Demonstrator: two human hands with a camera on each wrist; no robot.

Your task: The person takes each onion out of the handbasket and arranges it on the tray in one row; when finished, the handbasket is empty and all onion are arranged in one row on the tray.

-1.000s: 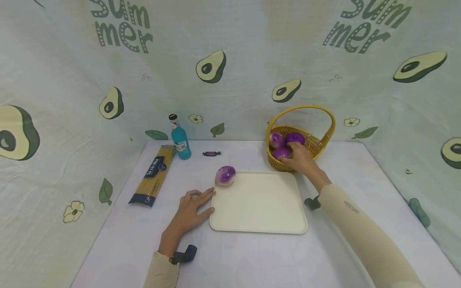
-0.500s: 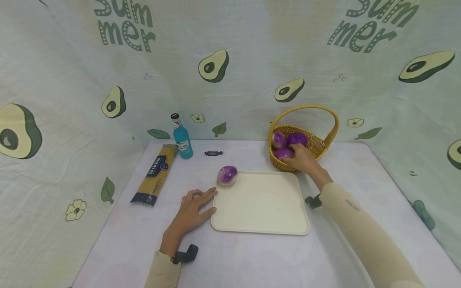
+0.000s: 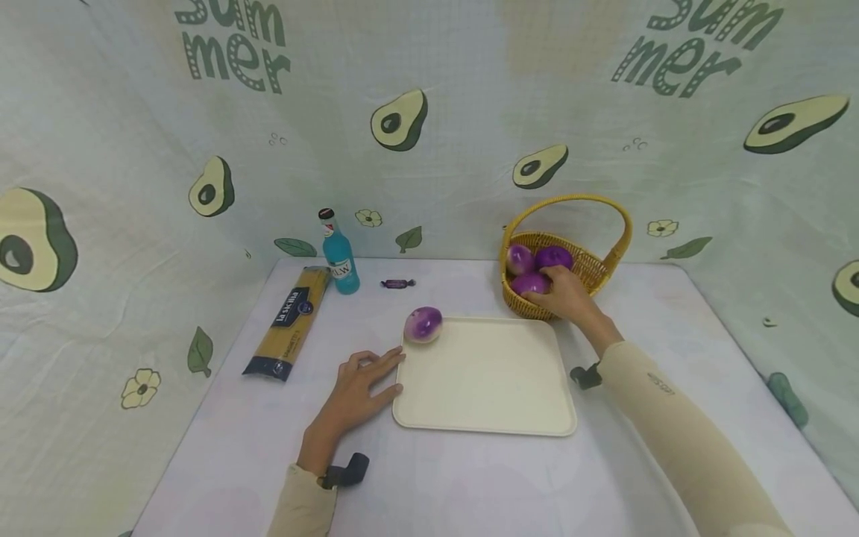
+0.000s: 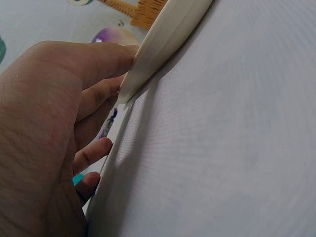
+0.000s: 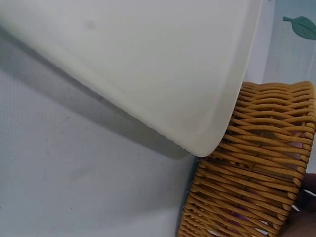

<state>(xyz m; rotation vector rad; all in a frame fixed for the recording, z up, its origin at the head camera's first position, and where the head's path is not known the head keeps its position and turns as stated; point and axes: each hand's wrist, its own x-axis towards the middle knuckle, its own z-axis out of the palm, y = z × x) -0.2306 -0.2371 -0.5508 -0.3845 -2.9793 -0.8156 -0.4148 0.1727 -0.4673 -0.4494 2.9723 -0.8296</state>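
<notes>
A cream tray (image 3: 483, 388) lies at the middle of the table. A purple-and-white turnip (image 3: 423, 325) sits on its far left corner. My left hand (image 3: 382, 373) lies flat on the table, its straight fingers touching the tray's left edge (image 4: 168, 34); it holds nothing. A yellow wicker basket (image 3: 590, 272) stands behind the tray's far right corner with three purple turnips in it. My right hand (image 3: 553, 287) reaches into the basket and its fingers curl over the front turnip (image 3: 528, 283). The right wrist view shows only the tray corner (image 5: 148, 64) and the basket wall (image 5: 252, 168).
A blue bottle (image 3: 338, 257) stands at the back left, with a pack of spaghetti (image 3: 288, 322) lying beside it. A small wrapped candy (image 3: 397, 283) lies behind the tray. Avocado-print cloth walls close the table on three sides.
Both hands stay where they were; only the head view shifts slightly.
</notes>
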